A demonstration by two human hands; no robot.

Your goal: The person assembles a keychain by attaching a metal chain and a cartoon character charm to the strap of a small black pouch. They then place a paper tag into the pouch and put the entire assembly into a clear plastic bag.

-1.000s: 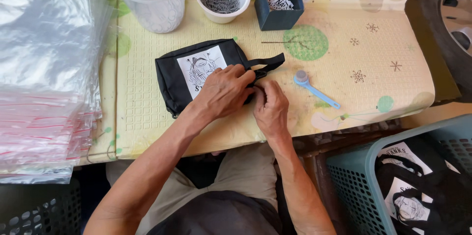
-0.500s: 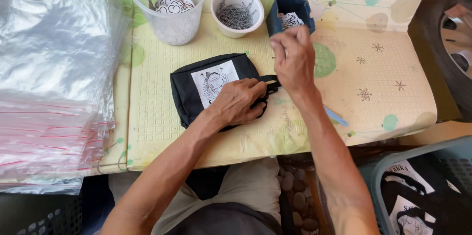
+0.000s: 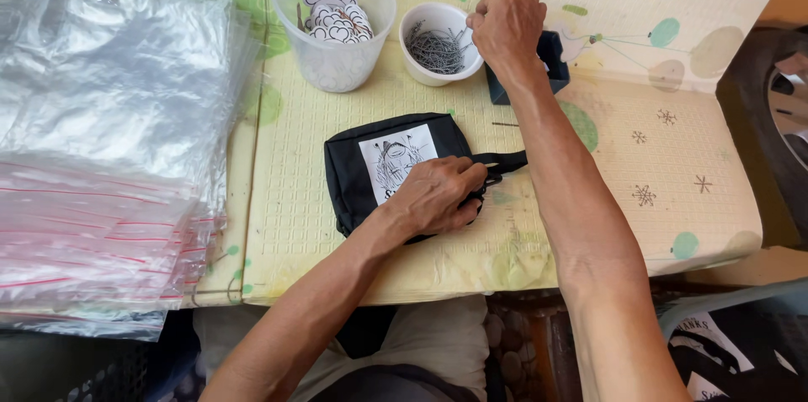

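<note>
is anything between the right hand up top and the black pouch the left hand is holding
Nothing visible blocks it. The right hand is over the small dark box, beside the white cup of metal pins. The black pouch lies nearer the person under the left hand, with only bare mat between them.

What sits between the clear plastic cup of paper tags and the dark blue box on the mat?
In the head view, a small white cup of metal pins stands between the clear cup and the blue box, under the right hand.
</note>
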